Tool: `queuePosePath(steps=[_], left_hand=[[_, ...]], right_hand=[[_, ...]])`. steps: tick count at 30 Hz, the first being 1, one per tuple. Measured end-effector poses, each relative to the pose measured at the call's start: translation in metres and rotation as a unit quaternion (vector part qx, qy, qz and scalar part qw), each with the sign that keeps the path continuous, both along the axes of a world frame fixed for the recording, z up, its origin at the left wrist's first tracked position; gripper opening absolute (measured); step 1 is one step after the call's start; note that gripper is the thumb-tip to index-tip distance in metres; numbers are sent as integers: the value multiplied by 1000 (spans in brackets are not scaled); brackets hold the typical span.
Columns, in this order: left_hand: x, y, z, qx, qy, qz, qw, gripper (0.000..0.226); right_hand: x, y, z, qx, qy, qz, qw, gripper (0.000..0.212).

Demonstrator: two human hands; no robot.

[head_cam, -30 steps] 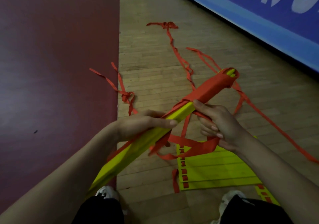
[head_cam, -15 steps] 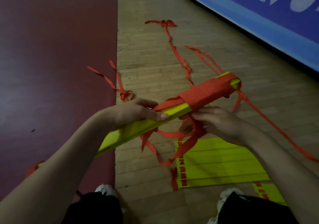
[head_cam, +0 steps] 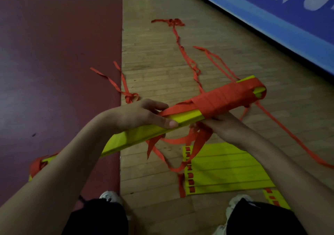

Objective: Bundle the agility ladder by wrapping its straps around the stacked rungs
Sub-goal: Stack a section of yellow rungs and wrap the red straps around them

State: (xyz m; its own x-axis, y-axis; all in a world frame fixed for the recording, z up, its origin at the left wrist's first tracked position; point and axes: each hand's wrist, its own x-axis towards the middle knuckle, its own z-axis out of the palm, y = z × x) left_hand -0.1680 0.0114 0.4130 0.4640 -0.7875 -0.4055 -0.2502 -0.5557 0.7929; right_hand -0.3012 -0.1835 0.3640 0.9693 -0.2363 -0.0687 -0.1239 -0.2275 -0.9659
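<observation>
A stack of yellow rungs (head_cam: 144,135) slants across the middle of the view, held off the floor. Its right end is bound in several turns of red strap (head_cam: 226,99). My left hand (head_cam: 139,115) grips the stack near its middle, thumb lying along the front face. My right hand (head_cam: 222,126) is under the wrapped part and holds the red strap there; its fingertips are hidden. Loose strap loops (head_cam: 180,144) hang below the stack. The stack's left end (head_cam: 38,164) also carries red strap.
More yellow rungs (head_cam: 226,169) lie flat on the wooden floor by my feet. Long red straps (head_cam: 182,53) trail away over the floor. A dark red mat (head_cam: 54,53) covers the left side. A blue banner (head_cam: 271,17) runs along the far right.
The stack has tilted closer to level, its left end rising. My right hand has gone from beside the stack to beneath the wrapped part, taking the strap under it.
</observation>
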Motion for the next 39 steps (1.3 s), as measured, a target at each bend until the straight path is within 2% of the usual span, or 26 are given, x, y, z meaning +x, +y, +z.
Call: queuePosePath(steps=[2,4,5,7,8,9,10,12,16,19,22,26,29,31,34,39], left_hand=[[-1,1,2,-1,11,-5,1000,74],[-1,0,0,-9,19,-23,1000,43],[-1,0,0,-13,23,-28,999,27],[-4,2,2,-24,27,-32,999,19],[-5,2,4,-27,24,-32,999,17],[-4,1,5,-33,16,-34,999,19],[-3,1,5,-41,9,-28,999,21],[1,2,5,-58,7,-8,998,15],[3,5,2,-66,8,-4,998,18],[8,8,-2,-65,3,10,998,24],[10,9,-5,-52,-26,18,998,25],[7,5,-4,-66,-31,33,997,24],[2,0,-8,-76,-76,56,993,26],[-1,-4,-12,-71,-120,85,987,22],[-7,-11,-20,-57,-202,114,971,30],[-20,-22,-29,11,-366,94,926,40]], right_hand=[[2,-1,-3,-44,-29,4,999,12],[5,-3,0,-161,-91,-53,981,16],[5,0,7,-176,-63,-52,981,21],[9,-10,2,-260,-125,-31,957,19],[7,-9,2,-212,-105,-10,972,11],[6,-6,-1,-200,-117,-11,973,6],[4,-6,-2,-161,-122,-34,979,11],[3,-4,-4,-122,-99,-7,988,23],[-1,1,6,-28,-33,59,997,15],[-5,3,10,45,36,80,995,16],[-5,3,12,98,58,88,990,15],[-6,3,14,93,84,94,988,27],[-5,4,14,79,84,75,990,33],[-4,5,13,68,82,62,992,29],[-2,8,11,58,79,40,994,29],[1,13,12,15,76,-20,997,33]])
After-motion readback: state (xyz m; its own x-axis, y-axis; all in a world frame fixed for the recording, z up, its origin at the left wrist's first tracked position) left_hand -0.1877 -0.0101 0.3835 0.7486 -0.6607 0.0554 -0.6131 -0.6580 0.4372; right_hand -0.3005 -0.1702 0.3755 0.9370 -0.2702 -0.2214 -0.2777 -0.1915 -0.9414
